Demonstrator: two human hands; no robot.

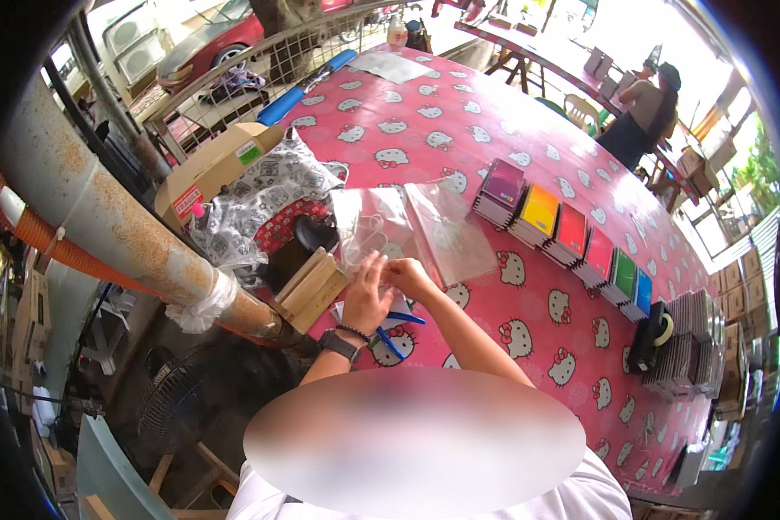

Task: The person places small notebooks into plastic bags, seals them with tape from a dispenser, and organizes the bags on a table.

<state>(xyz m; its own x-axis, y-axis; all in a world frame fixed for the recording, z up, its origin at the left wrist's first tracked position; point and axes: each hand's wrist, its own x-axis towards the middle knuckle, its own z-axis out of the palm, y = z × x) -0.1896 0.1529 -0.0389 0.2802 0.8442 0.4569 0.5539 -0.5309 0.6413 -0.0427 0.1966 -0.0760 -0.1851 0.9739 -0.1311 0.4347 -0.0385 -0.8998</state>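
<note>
My left hand (367,293), with a dark watch and a beaded bracelet at the wrist, reaches over the near edge of a clear plastic bag (375,221). Its fingers are stretched out and slightly apart. Close beside it, my right hand (409,277) has its fingers curled in a pinch; what they hold is too small to make out. A second clear plastic bag (451,230) lies flat to the right. Blue-handled scissors (392,340) rest under my wrists, partly hidden. Left of my hands stands a wooden block (312,293).
A row of spiral notebooks (570,234) in several colours crosses the pink table (485,321). At right are a tape dispenser (654,338) and stacked packs (685,342). A patterned cloth bag (269,195), cardboard box (225,165) and rusty pole (121,217) stand left. Another person (646,113) sits far off.
</note>
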